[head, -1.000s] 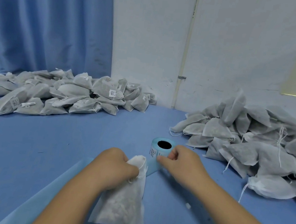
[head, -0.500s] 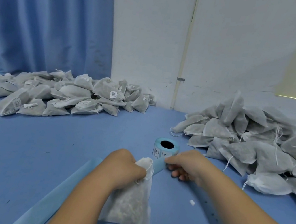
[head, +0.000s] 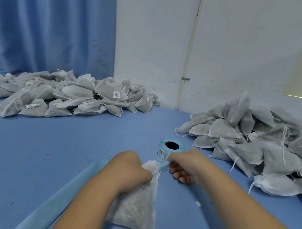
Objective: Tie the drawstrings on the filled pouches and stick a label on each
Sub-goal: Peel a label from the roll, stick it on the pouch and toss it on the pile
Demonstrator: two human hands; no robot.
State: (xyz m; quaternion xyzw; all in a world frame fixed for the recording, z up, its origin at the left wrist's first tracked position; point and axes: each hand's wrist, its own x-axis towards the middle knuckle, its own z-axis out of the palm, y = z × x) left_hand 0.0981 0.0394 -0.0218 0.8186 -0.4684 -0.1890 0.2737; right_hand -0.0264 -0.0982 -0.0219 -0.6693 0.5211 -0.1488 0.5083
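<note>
Left hand (head: 130, 168) is clamped round the neck of the filled white non-woven pouch (head: 136, 208), lower centre of frame, pouch body lying on the blue table cloth (head: 42, 157); that grip is unchanged over the last second, though the pouch has crept a little toward the roll; right hand (head: 185, 164) has slid from the top rim of the pale-blue roll of printed labels (head: 170, 146) to its near side, thumb and forefinger together at the lower edge, other fingers loosely curled beneath; looks like a label being peeled, so tying is probably done and sticking is next; can't tell if a label is actually pinched, since the tips are hidden and blurred; drawstring knot is hidden under the left fist; pale-blue backing strip (head: 59, 196) runs out of frame lower left; labelled pouch pile (head: 66, 97) upper left; unlabelled pouch pile (head: 250, 141) is cut off at the right edge; label print is unreadable.
</note>
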